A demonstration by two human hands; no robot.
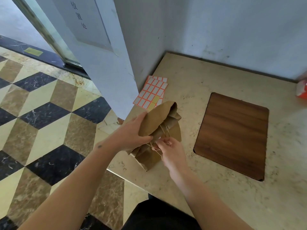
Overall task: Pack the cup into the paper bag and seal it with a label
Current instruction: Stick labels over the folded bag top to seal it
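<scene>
A brown paper bag point(159, 118) stands on the stone counter point(191, 90) near its left edge, its top folded over and crumpled. My left hand point(132, 131) grips the folded top from the left. My right hand point(171, 146) pinches something small at the bag's front by the paper handles; I cannot tell whether it is a label or a handle. Sheets of orange-bordered white labels point(152, 93) lie just behind the bag, two spots on the top sheet peeled bare. The cup is not visible.
A dark wooden square panel point(232, 135) is set into the counter to the right of the bag. A red and white object point(301, 90) sits at the far right edge. White walls enclose the counter's back and left; patterned floor tiles lie below left.
</scene>
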